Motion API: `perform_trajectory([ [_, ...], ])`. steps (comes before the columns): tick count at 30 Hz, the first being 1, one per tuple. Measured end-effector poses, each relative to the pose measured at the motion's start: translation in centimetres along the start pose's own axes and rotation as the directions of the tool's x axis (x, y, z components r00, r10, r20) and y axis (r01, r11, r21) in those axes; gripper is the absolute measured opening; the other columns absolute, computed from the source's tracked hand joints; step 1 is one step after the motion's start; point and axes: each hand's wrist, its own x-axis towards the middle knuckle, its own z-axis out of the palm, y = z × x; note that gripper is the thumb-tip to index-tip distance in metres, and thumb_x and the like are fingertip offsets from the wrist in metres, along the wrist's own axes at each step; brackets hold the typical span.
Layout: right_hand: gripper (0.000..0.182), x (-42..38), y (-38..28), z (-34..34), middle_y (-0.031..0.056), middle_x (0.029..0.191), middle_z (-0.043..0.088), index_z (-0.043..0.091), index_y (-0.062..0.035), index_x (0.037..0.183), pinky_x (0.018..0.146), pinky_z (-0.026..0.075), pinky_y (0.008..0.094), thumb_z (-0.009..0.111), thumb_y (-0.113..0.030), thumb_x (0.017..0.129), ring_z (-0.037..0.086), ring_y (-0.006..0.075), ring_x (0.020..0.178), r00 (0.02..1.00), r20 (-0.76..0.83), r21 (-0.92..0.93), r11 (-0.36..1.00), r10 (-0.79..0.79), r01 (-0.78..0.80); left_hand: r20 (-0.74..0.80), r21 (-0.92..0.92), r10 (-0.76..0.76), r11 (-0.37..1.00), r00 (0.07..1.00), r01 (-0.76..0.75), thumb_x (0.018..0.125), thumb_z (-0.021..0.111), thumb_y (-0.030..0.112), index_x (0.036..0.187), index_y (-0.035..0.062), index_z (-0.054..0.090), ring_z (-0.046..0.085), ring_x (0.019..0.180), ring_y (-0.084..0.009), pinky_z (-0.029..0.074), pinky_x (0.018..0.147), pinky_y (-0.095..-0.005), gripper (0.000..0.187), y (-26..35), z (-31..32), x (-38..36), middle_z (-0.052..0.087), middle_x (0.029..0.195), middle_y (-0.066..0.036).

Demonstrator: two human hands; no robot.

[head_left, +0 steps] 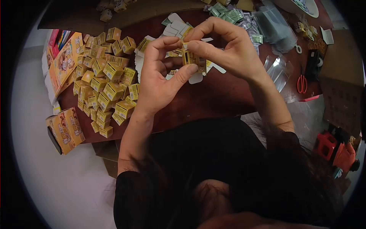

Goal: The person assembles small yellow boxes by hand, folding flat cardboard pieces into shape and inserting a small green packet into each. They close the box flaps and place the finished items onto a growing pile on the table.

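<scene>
Both hands meet over the upper middle of the dark red table around one small yellow box. My left hand holds the box from the left, its thumb at the lower end and its fingers curled behind. At the top end, the thumb and index finger of my right hand pinch the box near a pale flap. Flat, unfolded carton pieces with white flaps lie beneath and beyond the hands. A large heap of small closed yellow boxes sits left of my left hand.
Printed orange cartons stand at the left, another orange box at the table's left corner. Small green packets and clear plastic bags lie at the back right. Red-handled scissors rest near the right edge.
</scene>
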Motion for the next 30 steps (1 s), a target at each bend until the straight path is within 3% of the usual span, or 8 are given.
perform_trajectory([
  [5, 0.012, -0.3, 0.8, -0.6, 0.0085, 0.107, 0.070, 0.069, 0.0003, 0.103, 0.086, 0.055, 0.0284, 0.072, -0.007, 0.093, 0.067, 0.0142, 0.100, 0.953, 0.069, -0.154, 0.940, -0.296, 0.304, 0.013, -0.058, -0.039, 0.998, 0.999, 0.040, 0.088, 0.079, 0.010, 0.134, 0.0031, 0.044, 0.060, 0.113, -0.0192, 0.056, 0.093, -0.0337, 0.058, 0.3, -0.1, 0.3, 0.053, 0.125, -0.012],
  [9, 0.012, -1.0, 0.4, -0.3, 0.0081, 0.104, 0.072, 0.070, 0.0008, 0.102, 0.085, 0.055, 0.0285, 0.072, -0.007, 0.093, 0.067, 0.0138, 0.097, 0.972, 0.011, -0.053, 0.971, -0.235, 0.235, 0.045, -0.140, -0.073, 0.987, 0.996, 0.078, 0.089, 0.078, 0.009, 0.133, 0.0030, 0.047, 0.062, 0.110, -0.0185, 0.055, 0.092, -0.0328, 0.054, 0.6, 0.2, 0.3, 0.054, 0.126, -0.012],
  [11, 0.015, -0.9, -0.4, -0.9, 0.0087, 0.102, 0.073, 0.071, 0.0016, 0.105, 0.087, 0.055, 0.0290, 0.072, -0.008, 0.093, 0.068, 0.0151, 0.101, 0.999, 0.010, 0.075, 0.996, 0.043, -0.044, 0.078, -0.134, -0.055, 0.989, 0.995, 0.065, 0.089, 0.078, 0.009, 0.133, 0.0031, 0.049, 0.063, 0.107, -0.0179, 0.056, 0.090, -0.0318, 0.053, 0.6, 0.1, 0.3, 0.054, 0.126, -0.011],
  [15, 0.019, -0.8, -0.8, -1.6, 0.0084, 0.099, 0.074, 0.071, 0.0015, 0.109, 0.089, 0.055, 0.0293, 0.072, -0.010, 0.093, 0.068, 0.0154, 0.102, 0.995, 0.057, 0.060, 0.994, 0.085, -0.089, 0.091, -0.130, -0.027, 0.991, 0.996, 0.039, 0.089, 0.078, 0.009, 0.134, 0.0035, 0.048, 0.063, 0.106, -0.0177, 0.056, 0.088, -0.0310, 0.054, 0.5, 0.1, 0.5, 0.055, 0.126, -0.011],
  [20, 0.021, -1.7, -0.2, -1.1, 0.0139, 0.114, 0.071, 0.072, 0.0009, 0.106, 0.090, 0.056, 0.0320, 0.077, -0.006, 0.087, 0.067, 0.0191, 0.107, 0.976, 0.041, -0.097, 0.971, -0.213, 0.217, 0.085, -0.162, -0.026, 0.986, 0.996, 0.040, 0.090, 0.077, 0.009, 0.135, 0.0047, 0.049, 0.063, 0.105, -0.0165, 0.056, 0.088, -0.0309, 0.053, 0.7, 0.2, 0.6, 0.055, 0.127, -0.010],
  [27, 0.030, -2.1, 1.5, -1.2, 0.0156, 0.126, 0.066, 0.070, -0.0013, 0.114, 0.094, 0.055, 0.0337, 0.079, -0.006, 0.085, 0.063, 0.0214, 0.117, 0.963, 0.037, -0.209, 0.940, -0.267, 0.269, 0.112, -0.110, -0.047, 0.992, 0.993, 0.060, 0.089, 0.078, 0.010, 0.137, 0.0043, 0.047, 0.061, 0.111, -0.0176, 0.056, 0.090, -0.0313, 0.057, -0.2, 0.0, 0.6, 0.054, 0.128, -0.011],
  [29, 0.039, -1.6, 1.7, -2.5, 0.0141, 0.125, 0.065, 0.069, -0.0084, 0.118, 0.092, 0.054, 0.0334, 0.083, -0.020, 0.083, 0.065, 0.0247, 0.116, 0.961, -0.179, -0.263, 0.952, -0.210, 0.159, 0.036, -0.075, -0.072, 0.994, 0.997, 0.075, 0.087, 0.075, 0.004, 0.139, 0.0026, 0.044, 0.060, 0.113, -0.0178, 0.055, 0.092, -0.0324, 0.060, -0.1, -0.3, 0.6, 0.053, 0.129, -0.011],
  [30, 0.049, -0.8, 3.5, -4.3, 0.0147, 0.130, 0.063, 0.066, -0.0103, 0.126, 0.096, 0.053, 0.0363, 0.082, -0.026, 0.082, 0.062, 0.0298, 0.119, 0.914, -0.207, -0.474, 0.853, -0.349, 0.218, 0.047, -0.082, -0.066, 0.994, 0.997, 0.069, 0.087, 0.075, 0.004, 0.139, 0.0026, 0.044, 0.060, 0.113, -0.0178, 0.055, 0.092, -0.0324, 0.060, -0.2, -0.6, 0.5, 0.053, 0.129, -0.011],
])
